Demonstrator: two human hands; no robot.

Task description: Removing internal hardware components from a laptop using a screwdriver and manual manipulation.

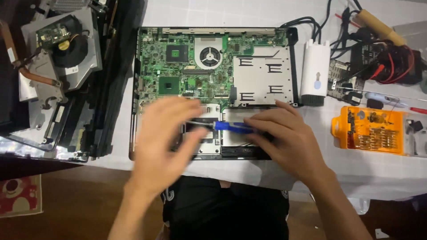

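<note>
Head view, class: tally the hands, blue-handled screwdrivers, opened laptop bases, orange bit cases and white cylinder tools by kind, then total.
hands: 2, left hand, right hand
blue-handled screwdriver: 1
opened laptop base: 1
orange bit case: 1
white cylinder tool: 1
Total: 6

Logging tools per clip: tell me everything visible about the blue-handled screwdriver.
The screwdriver has a blue handle, seemingly plastic, and a thin metal shaft pointing left. It lies nearly level over the front of the opened laptop base. The right hand covers the handle's end; the blurred left hand pinches the shaft. Its tip is hidden.
</note>
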